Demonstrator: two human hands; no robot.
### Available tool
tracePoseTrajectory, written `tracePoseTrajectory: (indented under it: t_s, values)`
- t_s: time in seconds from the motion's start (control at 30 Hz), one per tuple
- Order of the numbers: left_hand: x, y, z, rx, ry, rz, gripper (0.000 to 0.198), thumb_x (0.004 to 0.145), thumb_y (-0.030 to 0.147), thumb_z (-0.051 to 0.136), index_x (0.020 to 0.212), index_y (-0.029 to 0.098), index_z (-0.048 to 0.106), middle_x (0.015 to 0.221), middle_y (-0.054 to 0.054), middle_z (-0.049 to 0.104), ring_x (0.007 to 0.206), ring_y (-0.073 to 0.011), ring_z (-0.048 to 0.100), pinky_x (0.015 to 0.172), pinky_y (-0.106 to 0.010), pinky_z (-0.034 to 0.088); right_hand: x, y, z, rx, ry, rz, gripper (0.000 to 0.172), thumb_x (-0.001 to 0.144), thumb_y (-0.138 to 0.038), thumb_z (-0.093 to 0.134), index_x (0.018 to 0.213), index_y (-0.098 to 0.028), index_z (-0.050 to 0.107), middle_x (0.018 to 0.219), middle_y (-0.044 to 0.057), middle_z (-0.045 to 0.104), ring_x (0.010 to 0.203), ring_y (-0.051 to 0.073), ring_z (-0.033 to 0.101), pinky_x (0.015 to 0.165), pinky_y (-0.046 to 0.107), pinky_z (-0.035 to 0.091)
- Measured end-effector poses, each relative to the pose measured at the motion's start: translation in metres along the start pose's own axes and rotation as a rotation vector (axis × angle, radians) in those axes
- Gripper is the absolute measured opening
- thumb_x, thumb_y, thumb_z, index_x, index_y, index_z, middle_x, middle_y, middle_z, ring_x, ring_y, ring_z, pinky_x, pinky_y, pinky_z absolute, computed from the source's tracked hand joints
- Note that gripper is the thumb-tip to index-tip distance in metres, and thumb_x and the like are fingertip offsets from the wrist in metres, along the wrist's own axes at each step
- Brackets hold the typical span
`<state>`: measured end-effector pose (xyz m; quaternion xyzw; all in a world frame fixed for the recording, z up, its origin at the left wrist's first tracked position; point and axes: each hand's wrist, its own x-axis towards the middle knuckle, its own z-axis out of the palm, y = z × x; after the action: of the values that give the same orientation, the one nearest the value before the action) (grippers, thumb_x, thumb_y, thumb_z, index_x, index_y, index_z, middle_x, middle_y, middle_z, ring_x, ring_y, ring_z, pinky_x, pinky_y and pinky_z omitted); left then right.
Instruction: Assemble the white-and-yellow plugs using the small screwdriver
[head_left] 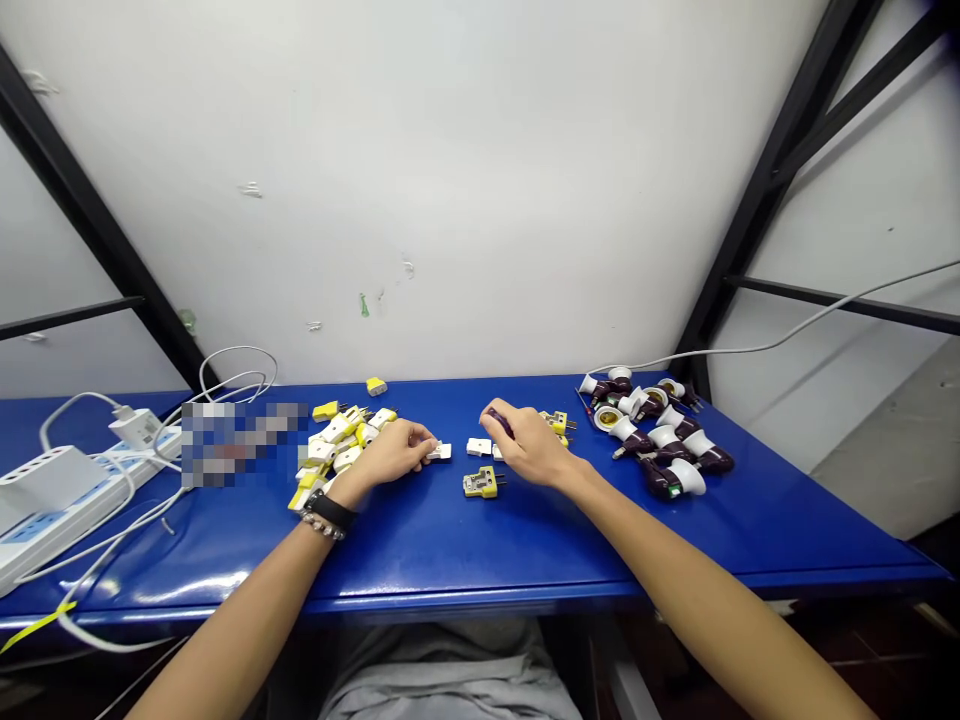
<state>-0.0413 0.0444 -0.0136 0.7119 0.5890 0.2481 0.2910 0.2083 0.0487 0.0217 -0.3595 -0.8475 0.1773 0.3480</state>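
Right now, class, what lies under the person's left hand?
The left hand sits beside a pile of white and yellow plug parts, a white plug part at its fingertips. Directly under the palm is hidden.

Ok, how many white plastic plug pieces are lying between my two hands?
3: one white plug piece at the left hand, one and one near the right hand; more could hide beneath it.

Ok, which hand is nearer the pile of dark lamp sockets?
Right hand: it is just left of the lamp sockets. The left hand is much farther left, beyond the middle of the table.
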Motion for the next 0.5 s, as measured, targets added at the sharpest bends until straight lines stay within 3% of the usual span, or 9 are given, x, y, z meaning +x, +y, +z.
tracePoseTrajectory:
  t_s: [0.2, 0.33, 0.43, 0.5]
  values:
    - [-0.001, 0.003, -0.002, -0.050, 0.049, -0.031, 0.028, 0.081, 0.044, 0.064, 0.089, 0.018, 0.067, 0.063, -0.002, 0.071, 0.054, -0.0181, 0.066, 0.051, -0.024, 0.046, 0.000, -0.003, 0.000, -0.139, -0.097, 0.010, 0.024, 0.103, -0.032, 0.041, 0.097, -0.020, 0.062, 0.062, -0.002, 0.059, 0.055, 0.013, 0.049, 0.057, 0.025, 0.027]
    - [-0.002, 0.011, 0.003, -0.195, 0.210, 0.048, 0.035, 0.084, 0.051, 0.062, 0.094, 0.017, 0.065, 0.069, -0.003, 0.071, 0.056, -0.0179, 0.065, 0.051, -0.026, 0.049, -0.001, -0.004, -0.003, -0.182, -0.158, 0.019, 0.026, 0.101, -0.038, 0.047, 0.097, -0.020, 0.066, 0.069, 0.000, 0.064, 0.058, 0.013, 0.052, 0.059, 0.025, 0.029]
    - [0.000, 0.020, 0.014, -0.147, 0.329, 0.165, 0.033, 0.086, 0.049, 0.062, 0.091, 0.017, 0.069, 0.072, -0.004, 0.072, 0.063, -0.0183, 0.067, 0.060, -0.027, 0.052, -0.001, -0.003, -0.004, -0.227, -0.327, -0.001, 0.038, 0.083, -0.057, 0.069, 0.095, -0.021, 0.070, 0.074, 0.002, 0.068, 0.064, 0.016, 0.057, 0.058, 0.025, 0.030]
    - [0.002, 0.026, 0.024, -0.074, 0.351, 0.223, 0.030, 0.087, 0.046, 0.062, 0.090, 0.018, 0.071, 0.076, -0.004, 0.074, 0.068, -0.0185, 0.068, 0.066, -0.028, 0.053, -0.002, -0.002, -0.004, -0.282, -0.460, -0.017, 0.046, 0.069, -0.061, 0.079, 0.089, -0.020, 0.071, 0.072, 0.003, 0.068, 0.064, 0.017, 0.058, 0.056, 0.026, 0.029]
